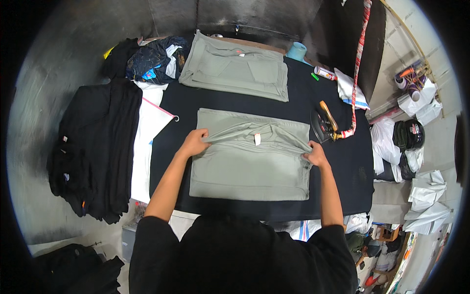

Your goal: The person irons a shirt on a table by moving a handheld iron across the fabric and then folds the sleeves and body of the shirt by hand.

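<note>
A grey-green garment [249,172], folded roughly into a rectangle, lies on the black-covered table [341,183] before me. My left hand [197,141] pinches the left end of its gathered band. My right hand [315,154] grips the right end, with the band stretched between both hands. A white label [257,139] shows at the middle of the band. Beyond it lie more folded grey-green garments [235,70] in a stack. Right of my right hand, an iron with a wooden handle [328,115] rests on the table, joined to a hose wrapped in red and white [358,66].
Black garments [95,147] are piled at the left beside a white sheet [141,169] and a hanger hook [176,118]. A crumpled dark garment [154,60], a blue container [296,51] and a spray can [325,72] stand or lie along the far side. Another person [361,248] is at lower right.
</note>
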Available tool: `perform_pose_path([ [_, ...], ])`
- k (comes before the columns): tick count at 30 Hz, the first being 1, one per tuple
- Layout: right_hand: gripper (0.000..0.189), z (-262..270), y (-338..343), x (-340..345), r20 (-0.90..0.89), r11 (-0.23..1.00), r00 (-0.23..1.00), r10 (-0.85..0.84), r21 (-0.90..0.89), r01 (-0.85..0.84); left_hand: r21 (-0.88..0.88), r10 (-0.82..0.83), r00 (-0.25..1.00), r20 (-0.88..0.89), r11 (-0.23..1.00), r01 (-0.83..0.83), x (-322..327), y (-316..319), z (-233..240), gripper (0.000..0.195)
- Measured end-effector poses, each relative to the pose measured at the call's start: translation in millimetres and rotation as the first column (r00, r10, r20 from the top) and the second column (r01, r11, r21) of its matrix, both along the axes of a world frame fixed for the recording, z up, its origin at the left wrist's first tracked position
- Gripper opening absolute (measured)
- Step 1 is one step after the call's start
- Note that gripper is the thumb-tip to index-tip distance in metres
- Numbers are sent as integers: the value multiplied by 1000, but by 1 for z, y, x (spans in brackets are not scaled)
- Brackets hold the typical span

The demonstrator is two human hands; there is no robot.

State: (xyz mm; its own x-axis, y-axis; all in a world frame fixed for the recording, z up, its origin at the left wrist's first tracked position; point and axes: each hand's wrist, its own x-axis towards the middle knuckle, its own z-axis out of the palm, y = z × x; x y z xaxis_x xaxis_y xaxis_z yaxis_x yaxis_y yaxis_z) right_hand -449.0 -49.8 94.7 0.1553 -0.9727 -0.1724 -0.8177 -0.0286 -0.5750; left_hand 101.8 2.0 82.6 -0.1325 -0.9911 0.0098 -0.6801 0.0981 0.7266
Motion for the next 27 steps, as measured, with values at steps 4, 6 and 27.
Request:
perform_pose_path([
  [4,39,72,128,-30,310,959,951,-4,272,-85,139,-113,956,-271,978,156,-4,110,58,44],
  [6,39,86,184,-44,397,898,916,49,385,-215,327,-95,866,-491,901,284,8,174,76,45],
  [27,48,-86,281,-62,362,624,932,4,728,-286,28,373,927,-37,928,-372,-122,286,-30,21],
])
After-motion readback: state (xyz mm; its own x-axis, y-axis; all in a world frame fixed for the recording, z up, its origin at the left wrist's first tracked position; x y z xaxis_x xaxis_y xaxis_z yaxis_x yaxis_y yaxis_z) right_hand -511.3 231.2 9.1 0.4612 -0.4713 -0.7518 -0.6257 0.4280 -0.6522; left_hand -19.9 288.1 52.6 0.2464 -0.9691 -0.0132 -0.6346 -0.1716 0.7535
